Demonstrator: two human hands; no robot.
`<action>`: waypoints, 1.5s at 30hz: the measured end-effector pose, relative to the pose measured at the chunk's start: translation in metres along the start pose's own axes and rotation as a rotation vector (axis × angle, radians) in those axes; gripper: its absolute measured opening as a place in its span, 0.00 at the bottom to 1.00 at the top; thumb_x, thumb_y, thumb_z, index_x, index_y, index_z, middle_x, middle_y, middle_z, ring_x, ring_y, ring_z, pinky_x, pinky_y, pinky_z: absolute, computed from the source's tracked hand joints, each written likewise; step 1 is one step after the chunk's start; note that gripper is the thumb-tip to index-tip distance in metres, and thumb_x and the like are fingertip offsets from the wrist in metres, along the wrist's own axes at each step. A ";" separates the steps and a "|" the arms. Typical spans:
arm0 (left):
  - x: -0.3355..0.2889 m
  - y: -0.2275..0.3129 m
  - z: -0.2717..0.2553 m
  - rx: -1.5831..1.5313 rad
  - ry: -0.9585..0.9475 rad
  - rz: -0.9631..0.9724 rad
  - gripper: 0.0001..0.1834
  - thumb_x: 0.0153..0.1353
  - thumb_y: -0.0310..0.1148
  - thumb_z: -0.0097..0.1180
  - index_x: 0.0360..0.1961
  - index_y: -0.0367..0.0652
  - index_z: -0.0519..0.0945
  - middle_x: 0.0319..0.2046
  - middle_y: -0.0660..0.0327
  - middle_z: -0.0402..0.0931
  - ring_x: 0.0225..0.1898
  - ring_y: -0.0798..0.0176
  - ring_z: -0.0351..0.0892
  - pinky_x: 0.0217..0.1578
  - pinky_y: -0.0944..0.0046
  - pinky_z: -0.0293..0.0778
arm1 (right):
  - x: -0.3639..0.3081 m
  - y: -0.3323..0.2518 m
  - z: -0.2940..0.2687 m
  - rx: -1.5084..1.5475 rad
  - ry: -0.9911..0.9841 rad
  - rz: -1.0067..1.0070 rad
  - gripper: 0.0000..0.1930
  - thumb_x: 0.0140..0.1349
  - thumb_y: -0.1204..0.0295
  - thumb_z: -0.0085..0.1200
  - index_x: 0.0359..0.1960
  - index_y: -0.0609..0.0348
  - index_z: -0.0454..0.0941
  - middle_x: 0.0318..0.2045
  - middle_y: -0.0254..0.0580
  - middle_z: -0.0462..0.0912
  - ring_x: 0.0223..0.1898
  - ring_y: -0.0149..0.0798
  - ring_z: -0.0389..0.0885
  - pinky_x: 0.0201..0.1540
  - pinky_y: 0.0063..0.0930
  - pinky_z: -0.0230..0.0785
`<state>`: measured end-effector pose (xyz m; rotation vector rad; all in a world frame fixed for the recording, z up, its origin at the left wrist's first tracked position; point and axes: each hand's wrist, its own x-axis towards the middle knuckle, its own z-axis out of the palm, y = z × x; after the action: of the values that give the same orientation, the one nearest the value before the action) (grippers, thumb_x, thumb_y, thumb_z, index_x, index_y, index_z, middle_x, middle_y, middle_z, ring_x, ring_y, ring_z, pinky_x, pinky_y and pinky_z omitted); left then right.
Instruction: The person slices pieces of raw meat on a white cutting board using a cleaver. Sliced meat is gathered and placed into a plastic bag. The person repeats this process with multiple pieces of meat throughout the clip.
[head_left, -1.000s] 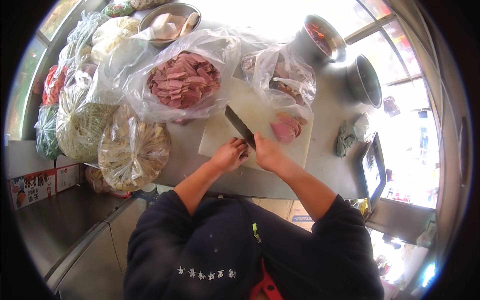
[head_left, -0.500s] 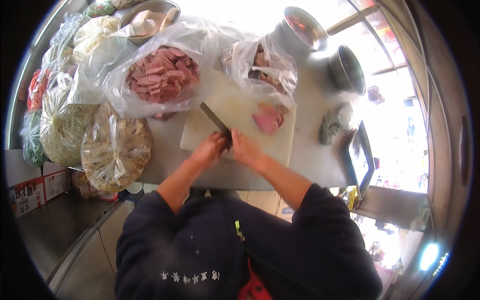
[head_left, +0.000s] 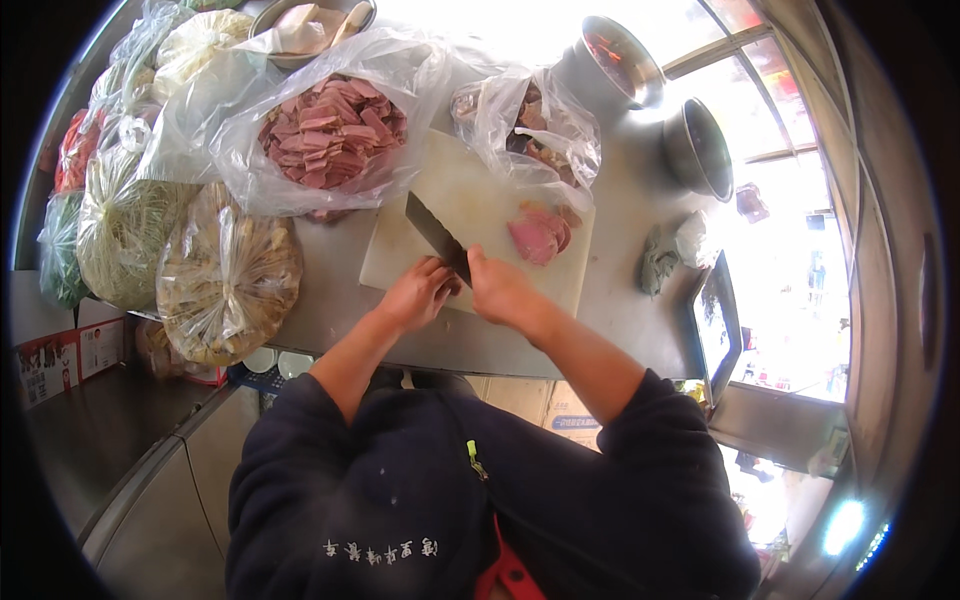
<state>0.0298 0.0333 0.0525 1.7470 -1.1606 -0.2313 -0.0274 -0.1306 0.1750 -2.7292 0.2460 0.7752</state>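
My right hand [head_left: 497,290] is gripping the knife [head_left: 432,230], which is slanting over the cutting board [head_left: 470,180]. The fingers of my left hand [head_left: 414,296] are bending close beside it; whether they are holding something, I cannot tell. For safe cutting, they should be tucking inward, while pink meat slices [head_left: 538,236] are lying on the right

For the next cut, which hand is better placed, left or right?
Right, I'd judge: the right hand grips the knife, its blade angled over the cutting board, while the left hand is curled beside the blade.
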 end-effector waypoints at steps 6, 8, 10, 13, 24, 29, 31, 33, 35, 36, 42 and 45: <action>-0.001 -0.001 0.003 -0.049 0.055 0.019 0.08 0.54 0.20 0.58 0.35 0.43 0.80 0.41 0.54 0.78 0.47 0.44 0.77 0.48 0.50 0.77 | 0.017 0.014 0.025 0.029 0.173 -0.103 0.19 0.60 0.75 0.57 0.49 0.66 0.64 0.39 0.64 0.85 0.40 0.65 0.85 0.41 0.54 0.77; -0.002 -0.001 0.001 -0.036 0.081 0.010 0.09 0.54 0.19 0.57 0.36 0.42 0.80 0.40 0.54 0.79 0.47 0.44 0.77 0.47 0.50 0.78 | 0.007 -0.002 -0.005 -0.009 0.058 -0.043 0.19 0.60 0.75 0.57 0.49 0.66 0.64 0.40 0.64 0.85 0.40 0.65 0.85 0.41 0.54 0.77; -0.010 -0.002 0.005 -0.025 0.060 -0.036 0.09 0.55 0.19 0.57 0.36 0.42 0.80 0.40 0.54 0.79 0.47 0.44 0.77 0.47 0.50 0.78 | 0.002 0.000 0.018 -0.025 0.076 -0.025 0.18 0.60 0.75 0.56 0.49 0.66 0.64 0.40 0.65 0.85 0.40 0.65 0.84 0.41 0.55 0.76; 0.000 -0.005 0.005 -0.008 0.029 -0.059 0.08 0.56 0.19 0.58 0.36 0.42 0.81 0.41 0.54 0.79 0.46 0.44 0.77 0.47 0.50 0.77 | 0.013 0.023 0.066 -0.014 0.275 -0.070 0.18 0.60 0.75 0.56 0.49 0.67 0.65 0.39 0.65 0.84 0.40 0.66 0.84 0.41 0.56 0.76; -0.006 -0.005 0.004 -0.003 0.031 -0.044 0.08 0.56 0.22 0.61 0.38 0.41 0.81 0.41 0.52 0.80 0.46 0.42 0.79 0.48 0.50 0.78 | 0.016 0.025 0.079 0.055 0.401 -0.104 0.21 0.58 0.77 0.55 0.51 0.70 0.64 0.36 0.65 0.84 0.40 0.67 0.84 0.45 0.57 0.75; -0.013 -0.010 0.000 -0.050 0.092 -0.022 0.12 0.55 0.19 0.58 0.39 0.44 0.82 0.43 0.56 0.81 0.45 0.44 0.78 0.47 0.50 0.79 | 0.001 -0.008 -0.005 0.043 0.012 -0.070 0.21 0.58 0.77 0.55 0.52 0.70 0.64 0.40 0.67 0.83 0.42 0.68 0.83 0.45 0.58 0.75; -0.019 -0.011 0.005 -0.045 0.090 -0.063 0.11 0.56 0.19 0.58 0.39 0.44 0.82 0.42 0.56 0.81 0.45 0.44 0.78 0.47 0.51 0.78 | -0.001 -0.006 0.019 0.049 0.095 -0.064 0.20 0.59 0.77 0.54 0.52 0.69 0.64 0.39 0.67 0.83 0.41 0.68 0.83 0.44 0.58 0.74; -0.010 -0.008 0.009 -0.016 0.071 -0.096 0.11 0.57 0.19 0.58 0.39 0.44 0.82 0.41 0.56 0.81 0.45 0.45 0.78 0.46 0.51 0.78 | 0.004 0.020 0.087 0.024 0.385 -0.095 0.20 0.60 0.76 0.52 0.53 0.68 0.63 0.35 0.67 0.83 0.39 0.67 0.83 0.42 0.59 0.73; -0.009 -0.009 0.008 -0.078 0.125 -0.052 0.09 0.57 0.19 0.59 0.38 0.42 0.81 0.38 0.54 0.80 0.43 0.43 0.78 0.44 0.50 0.77 | 0.021 0.027 0.087 0.088 0.443 -0.212 0.22 0.59 0.76 0.53 0.54 0.70 0.63 0.38 0.68 0.82 0.40 0.68 0.83 0.43 0.59 0.74; -0.008 -0.008 0.008 -0.112 0.151 -0.025 0.08 0.56 0.20 0.60 0.37 0.41 0.81 0.36 0.53 0.79 0.43 0.43 0.78 0.43 0.49 0.77 | 0.025 0.024 0.075 0.117 0.475 -0.266 0.23 0.59 0.76 0.53 0.55 0.71 0.63 0.39 0.69 0.82 0.40 0.68 0.83 0.43 0.58 0.74; -0.017 -0.015 0.011 -0.009 0.158 -0.128 0.07 0.56 0.20 0.61 0.36 0.41 0.81 0.35 0.54 0.79 0.41 0.42 0.78 0.42 0.50 0.76 | -0.001 -0.001 0.035 0.042 0.247 -0.154 0.21 0.60 0.76 0.52 0.54 0.71 0.65 0.42 0.69 0.82 0.44 0.67 0.82 0.45 0.57 0.75; -0.021 -0.009 0.012 -0.013 0.132 -0.123 0.08 0.56 0.20 0.60 0.36 0.42 0.81 0.35 0.54 0.79 0.40 0.42 0.78 0.42 0.50 0.76 | 0.005 -0.002 0.076 -0.017 0.436 -0.138 0.20 0.60 0.77 0.52 0.53 0.70 0.66 0.42 0.68 0.82 0.46 0.66 0.82 0.47 0.56 0.74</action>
<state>0.0171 0.0431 0.0323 1.7964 -0.9562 -0.1944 -0.0598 -0.1044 0.1110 -2.8651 0.1389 0.1388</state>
